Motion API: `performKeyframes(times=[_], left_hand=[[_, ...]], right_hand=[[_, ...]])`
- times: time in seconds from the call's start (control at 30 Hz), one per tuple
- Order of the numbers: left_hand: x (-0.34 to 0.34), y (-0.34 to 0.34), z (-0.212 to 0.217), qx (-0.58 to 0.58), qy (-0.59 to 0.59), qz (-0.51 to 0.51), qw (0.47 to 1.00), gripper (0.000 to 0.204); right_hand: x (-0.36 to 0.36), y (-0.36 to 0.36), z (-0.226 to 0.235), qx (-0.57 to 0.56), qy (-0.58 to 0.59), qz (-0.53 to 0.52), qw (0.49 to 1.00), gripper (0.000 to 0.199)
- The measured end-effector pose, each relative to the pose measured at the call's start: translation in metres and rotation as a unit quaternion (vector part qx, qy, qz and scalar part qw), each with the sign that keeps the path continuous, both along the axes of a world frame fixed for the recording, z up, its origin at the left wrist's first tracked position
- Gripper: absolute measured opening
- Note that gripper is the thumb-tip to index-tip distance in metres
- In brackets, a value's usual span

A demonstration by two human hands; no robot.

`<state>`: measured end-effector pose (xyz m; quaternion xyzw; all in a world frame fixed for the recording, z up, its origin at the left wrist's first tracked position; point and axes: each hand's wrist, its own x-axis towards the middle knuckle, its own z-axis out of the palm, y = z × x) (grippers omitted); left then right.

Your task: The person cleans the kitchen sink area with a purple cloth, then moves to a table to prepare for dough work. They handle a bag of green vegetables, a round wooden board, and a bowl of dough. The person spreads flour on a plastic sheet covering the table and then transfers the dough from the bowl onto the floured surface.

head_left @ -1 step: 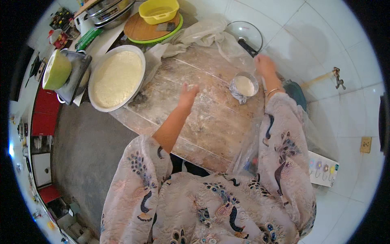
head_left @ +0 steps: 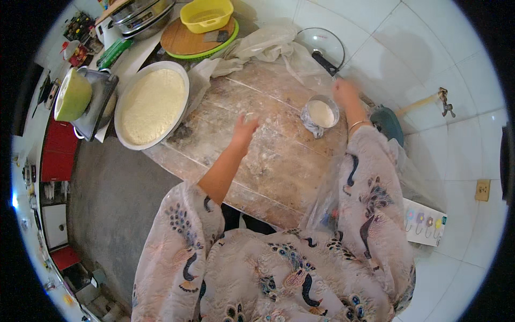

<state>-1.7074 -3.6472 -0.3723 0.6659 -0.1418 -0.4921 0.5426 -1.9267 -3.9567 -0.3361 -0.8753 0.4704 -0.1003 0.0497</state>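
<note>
My left hand hovers over the middle of the floury wooden board, its fingers apart and holding nothing. At the board's far right, my right hand is smeared by motion, so its fingers cannot be read. It is near the end of a black handle that lies in front of a glass lid. Just left of the right wrist stands a small round container with pale flour-like contents and a crumpled plastic bag around it. A large white basin of pale, bubbly dough sits at the board's left edge.
Crumpled clear plastic sheeting lies along the board's back edge. Behind it are a yellow basket and a round wooden board. A teal basin stands by the tiled wall, below a tap. A green pot is at left.
My right hand has shifted slightly down and left, toward the small container. The fingers of my left hand look a little more spread. The whole view has drifted slightly.
</note>
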Motion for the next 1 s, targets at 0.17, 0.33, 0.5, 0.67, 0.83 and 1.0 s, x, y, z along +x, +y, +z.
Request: performKeyframes(times=[0.17, 0.33, 0.5, 0.67, 0.83, 1.0], left_hand=[[0.022, 0.073, -0.037, 0.084, 0.069, -0.005, 0.994, 0.059], [0.029, 0.121, -0.036, 0.146, 0.079, 0.013, 0.986, 0.053], [0.015, 0.117, -0.041, 0.136, 0.066, 0.009, 0.989, 0.05], [0.006, 0.107, -0.046, 0.123, 0.061, -0.004, 0.991, 0.045], [-0.006, 0.116, -0.053, 0.135, 0.094, 0.005, 0.986, 0.042], [-0.009, 0.122, -0.06, 0.135, 0.092, -0.01, 0.986, 0.045]], right_hand=[[-0.005, 0.034, -0.086, 0.078, 0.101, 0.074, 0.989, 0.034], [0.009, 0.033, -0.111, 0.187, 0.175, -0.024, 0.966, 0.04], [-0.003, 0.034, -0.145, 0.106, 0.175, -0.014, 0.979, 0.031], [-0.002, 0.052, -0.081, 0.159, -0.021, 0.043, 0.986, 0.021], [0.06, 0.111, -0.03, 0.403, -0.291, 0.128, 0.858, 0.021], [0.06, 0.122, -0.073, 0.452, -0.32, 0.08, 0.829, 0.018]])
